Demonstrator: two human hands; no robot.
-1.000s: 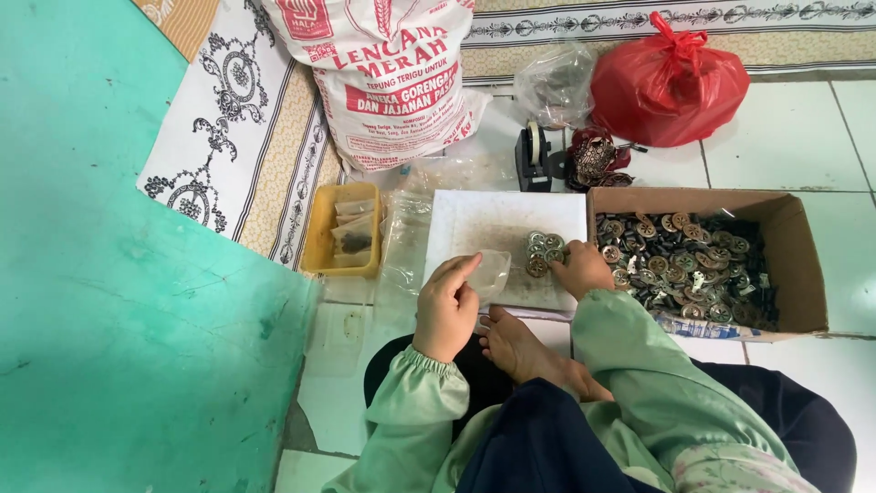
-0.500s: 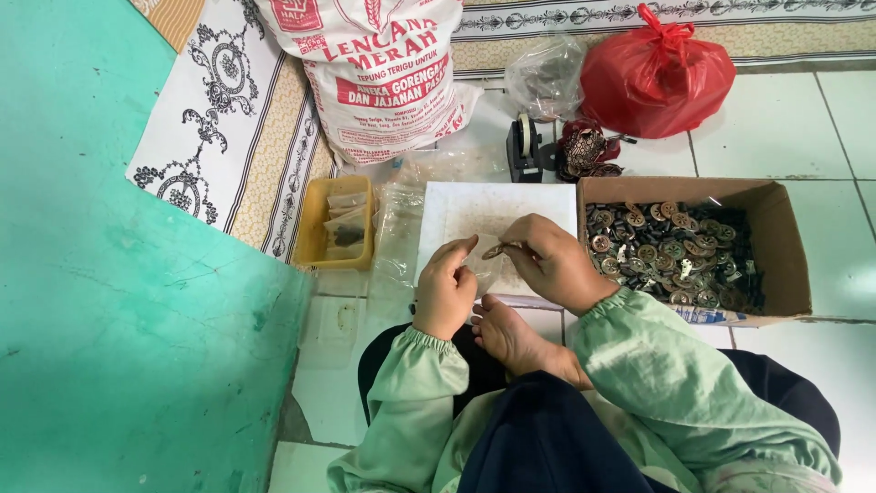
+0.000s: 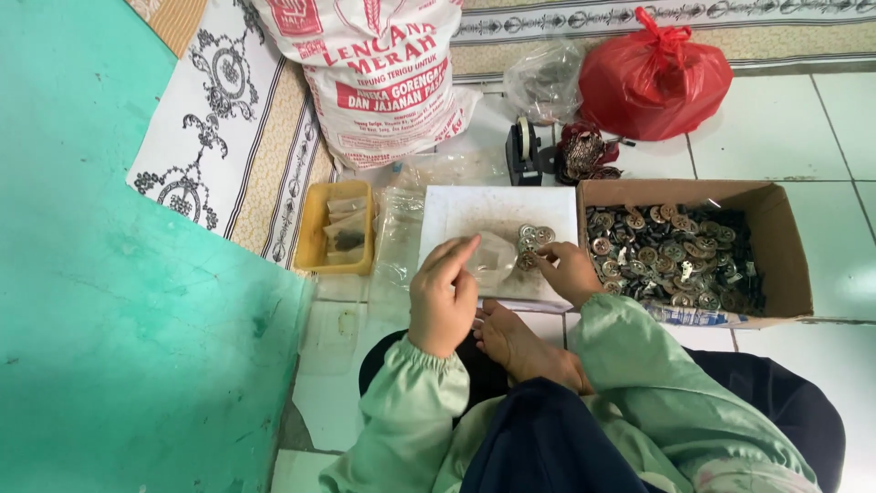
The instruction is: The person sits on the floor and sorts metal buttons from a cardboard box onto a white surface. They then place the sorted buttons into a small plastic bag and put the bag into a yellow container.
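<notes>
My left hand (image 3: 444, 297) holds a small clear plastic bag (image 3: 497, 254) over the front of a white board (image 3: 493, 203), with the index finger raised. My right hand (image 3: 568, 271) is just to the right. Its fingertips pinch a small round metal piece (image 3: 526, 261) at the edge of a little pile of the same pieces (image 3: 536, 236) on the board. A cardboard box (image 3: 789, 242) to the right is full of these round metal pieces (image 3: 675, 256). My bare foot (image 3: 520, 345) rests below the board between my arms.
A yellow tray (image 3: 319, 233) with small packets sits left of the board, beside clear plastic sheets (image 3: 399, 239). Behind stand a large printed sack (image 3: 383, 78), a clear bag (image 3: 547, 82), a red plastic bag (image 3: 652, 82), a tape dispenser (image 3: 523, 151) and a dark red bundle (image 3: 584, 155). A teal surface (image 3: 109, 319) fills the left.
My right hand went from the pile to my left hand at the bag, then returned to the pile. The left hand stayed over the board's front edge.
</notes>
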